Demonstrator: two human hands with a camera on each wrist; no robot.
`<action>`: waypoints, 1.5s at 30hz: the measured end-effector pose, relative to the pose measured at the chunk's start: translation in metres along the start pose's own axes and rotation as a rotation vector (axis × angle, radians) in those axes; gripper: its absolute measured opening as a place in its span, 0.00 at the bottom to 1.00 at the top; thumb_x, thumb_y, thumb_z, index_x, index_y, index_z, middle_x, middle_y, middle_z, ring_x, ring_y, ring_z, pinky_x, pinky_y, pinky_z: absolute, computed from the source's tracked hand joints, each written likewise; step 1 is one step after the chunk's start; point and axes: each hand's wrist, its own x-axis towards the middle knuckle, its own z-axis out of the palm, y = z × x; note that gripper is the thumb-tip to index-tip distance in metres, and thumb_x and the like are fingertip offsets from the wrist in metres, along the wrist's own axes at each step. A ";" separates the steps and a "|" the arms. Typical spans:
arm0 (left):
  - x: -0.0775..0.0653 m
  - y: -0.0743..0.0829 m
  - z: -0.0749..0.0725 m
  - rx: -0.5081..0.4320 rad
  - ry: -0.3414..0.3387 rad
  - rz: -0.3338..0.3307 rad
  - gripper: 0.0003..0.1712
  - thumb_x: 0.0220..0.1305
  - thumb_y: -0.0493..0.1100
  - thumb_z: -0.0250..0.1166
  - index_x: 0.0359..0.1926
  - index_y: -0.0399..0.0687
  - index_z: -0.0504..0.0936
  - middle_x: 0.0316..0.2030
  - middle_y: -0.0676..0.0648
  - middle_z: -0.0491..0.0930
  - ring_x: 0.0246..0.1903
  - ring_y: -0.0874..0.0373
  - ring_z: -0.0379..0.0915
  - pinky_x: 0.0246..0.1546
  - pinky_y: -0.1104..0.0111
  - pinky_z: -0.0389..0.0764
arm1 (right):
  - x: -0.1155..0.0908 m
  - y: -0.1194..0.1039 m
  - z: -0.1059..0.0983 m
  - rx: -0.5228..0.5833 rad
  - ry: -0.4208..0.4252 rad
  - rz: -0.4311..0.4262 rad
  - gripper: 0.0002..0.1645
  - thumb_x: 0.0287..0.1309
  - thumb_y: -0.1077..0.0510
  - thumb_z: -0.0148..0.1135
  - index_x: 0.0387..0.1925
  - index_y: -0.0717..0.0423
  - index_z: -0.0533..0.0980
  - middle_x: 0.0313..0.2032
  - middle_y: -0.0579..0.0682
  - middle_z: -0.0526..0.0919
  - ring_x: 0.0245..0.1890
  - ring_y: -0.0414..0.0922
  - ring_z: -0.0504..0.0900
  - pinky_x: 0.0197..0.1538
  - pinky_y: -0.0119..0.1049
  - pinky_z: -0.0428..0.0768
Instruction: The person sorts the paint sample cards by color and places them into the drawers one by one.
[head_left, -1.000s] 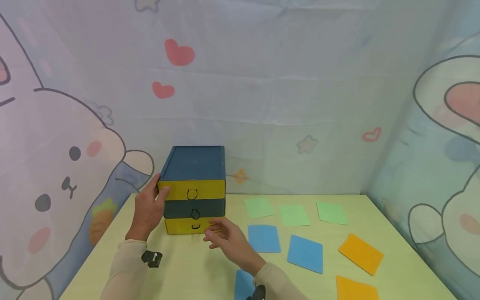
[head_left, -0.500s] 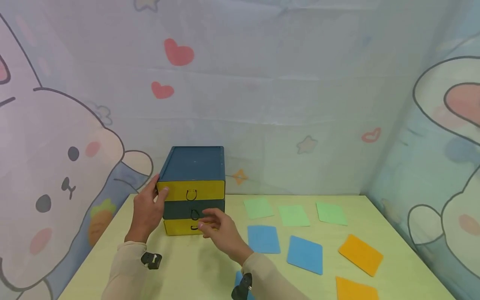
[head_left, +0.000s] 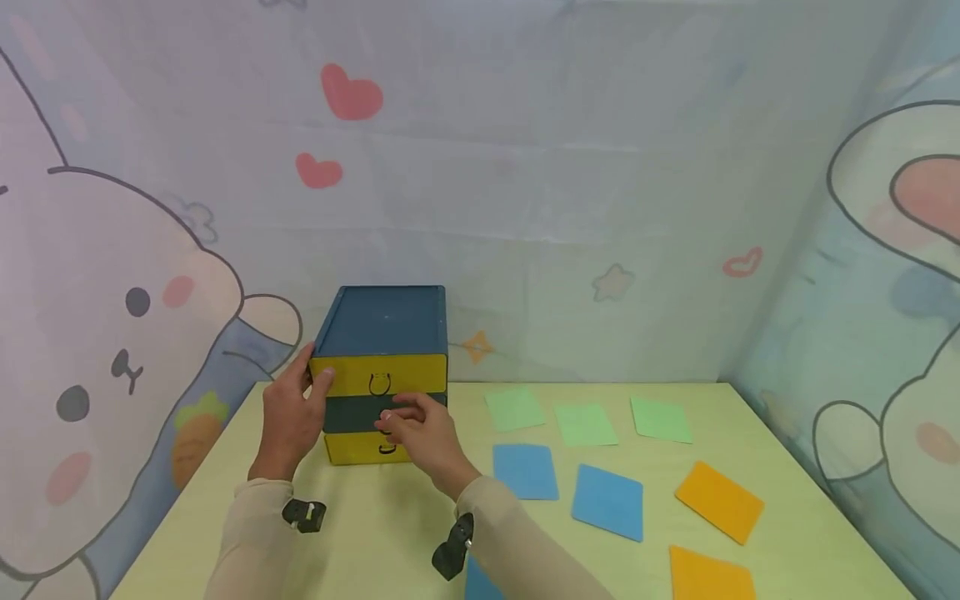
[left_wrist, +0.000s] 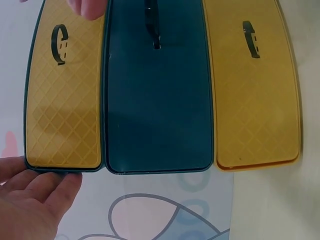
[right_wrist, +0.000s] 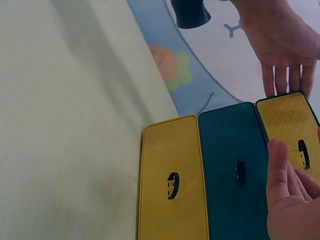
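On the table at the left stands a three-drawer box [head_left: 386,321] with a dark blue top. Its top drawer [head_left: 348,377] and bottom drawer [head_left: 348,450] have yellow fronts; the middle drawer [head_left: 348,414] is dark teal. Each front carries a small black loop handle, such as the middle handle [right_wrist: 241,171]. My left hand [head_left: 291,417] rests against the box's upper left side, its straight fingers along the top drawer's edge. Before the middle drawer, my right hand [head_left: 427,437] hovers with fingers loosely bent, close to the middle handle and partly covering it in the head view.
Light green sheets [head_left: 585,425], blue sheets [head_left: 607,502] and orange sheets [head_left: 720,502] lie on the pale table [head_left: 360,533] to the right. Part of another blue sheet [head_left: 480,583] shows beneath the right arm. A printed cloth [head_left: 585,208] hangs behind the table.
My right hand has moved left and up, from the bottom drawer's right end to the front of the middle drawer. The left hand stays at the box's side; the view has tilted slightly.
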 end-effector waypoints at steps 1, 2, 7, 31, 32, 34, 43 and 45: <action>0.000 0.000 0.000 0.002 -0.001 -0.003 0.34 0.79 0.51 0.47 0.78 0.38 0.56 0.71 0.30 0.65 0.66 0.33 0.69 0.68 0.42 0.71 | 0.000 0.000 0.001 0.009 0.010 0.010 0.26 0.69 0.53 0.61 0.64 0.57 0.72 0.48 0.53 0.87 0.51 0.49 0.88 0.58 0.45 0.86; -0.001 -0.001 0.000 0.002 -0.001 -0.008 0.35 0.79 0.51 0.47 0.78 0.39 0.56 0.71 0.30 0.65 0.66 0.33 0.69 0.68 0.42 0.71 | 0.001 -0.001 0.002 0.015 0.018 0.015 0.26 0.69 0.53 0.62 0.64 0.58 0.72 0.48 0.53 0.87 0.51 0.49 0.88 0.58 0.45 0.86; -0.002 -0.002 0.000 0.014 0.008 -0.016 0.35 0.79 0.52 0.48 0.78 0.39 0.56 0.71 0.30 0.66 0.66 0.34 0.69 0.68 0.41 0.71 | 0.006 -0.004 0.009 0.006 0.057 0.042 0.28 0.67 0.50 0.64 0.64 0.57 0.72 0.48 0.53 0.88 0.50 0.51 0.89 0.55 0.41 0.87; -0.001 -0.002 -0.001 0.007 -0.003 -0.016 0.34 0.78 0.49 0.50 0.77 0.37 0.57 0.72 0.30 0.64 0.67 0.34 0.67 0.67 0.43 0.72 | 0.028 -0.018 0.036 0.082 0.156 0.196 0.19 0.69 0.45 0.59 0.52 0.52 0.80 0.39 0.52 0.91 0.37 0.46 0.92 0.34 0.36 0.90; -0.001 -0.002 -0.001 0.007 -0.005 -0.014 0.35 0.78 0.49 0.50 0.77 0.37 0.57 0.72 0.30 0.63 0.68 0.34 0.66 0.68 0.43 0.72 | 0.029 -0.018 0.036 0.088 0.163 0.198 0.20 0.69 0.44 0.59 0.52 0.52 0.81 0.39 0.52 0.91 0.37 0.46 0.92 0.33 0.35 0.90; -0.001 -0.003 -0.002 0.013 -0.002 -0.003 0.34 0.78 0.49 0.50 0.77 0.36 0.58 0.72 0.30 0.63 0.69 0.33 0.65 0.68 0.43 0.71 | 0.030 -0.018 0.036 0.102 0.175 0.201 0.21 0.69 0.41 0.59 0.51 0.51 0.82 0.39 0.52 0.91 0.37 0.46 0.92 0.32 0.35 0.89; 0.000 -0.006 -0.001 0.042 0.003 0.011 0.34 0.77 0.48 0.51 0.77 0.37 0.58 0.73 0.31 0.62 0.69 0.33 0.64 0.69 0.42 0.70 | 0.031 -0.021 0.037 0.145 0.224 0.220 0.14 0.70 0.53 0.59 0.49 0.54 0.82 0.37 0.51 0.91 0.36 0.45 0.92 0.32 0.33 0.89; 0.000 -0.007 -0.001 0.048 0.012 0.006 0.34 0.77 0.49 0.51 0.77 0.38 0.59 0.73 0.31 0.63 0.69 0.33 0.65 0.69 0.42 0.70 | 0.032 -0.021 0.038 0.162 0.235 0.216 0.13 0.70 0.55 0.59 0.49 0.55 0.82 0.37 0.51 0.91 0.37 0.45 0.92 0.33 0.32 0.89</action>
